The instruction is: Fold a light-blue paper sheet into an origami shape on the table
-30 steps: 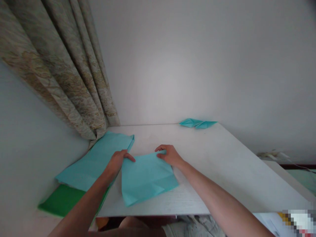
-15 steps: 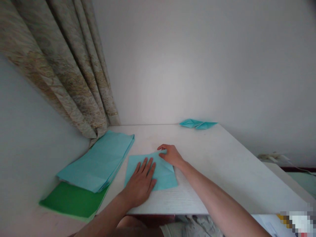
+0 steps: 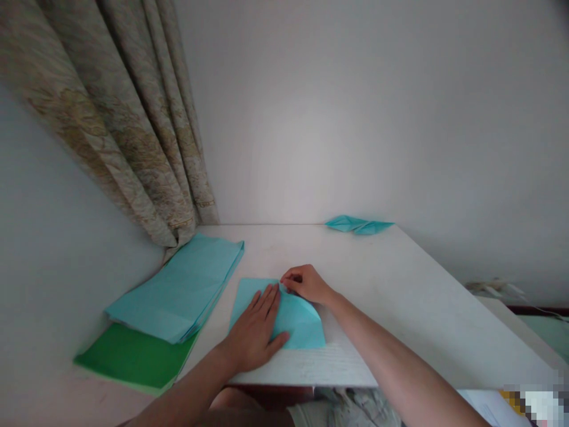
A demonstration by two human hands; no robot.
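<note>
While the left hand [image 3: 255,332], fingers extended, is pressing the turquoise paper sheet [image 3: 302,330] beneath them, the right hand [image 3: 310,284] is pinching one turned-in corner beside the left fingertips, the fold curving, not yet creased

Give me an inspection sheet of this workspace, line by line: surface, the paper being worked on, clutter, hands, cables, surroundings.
Surface: white table, against the wall at its far edge.
Job's things: one light blue sheet, its far right side bent up off the table.
Clutter: blue paper stack partly over a green sheet at left; folded blue paper at the far edge.
Hands: left hand spread flat on the sheet; right hand pinching its far edge.
Cables: thin pale cable beyond the table at right; its ends can't be made out.
Surroundings: patterned curtain at left.
</note>
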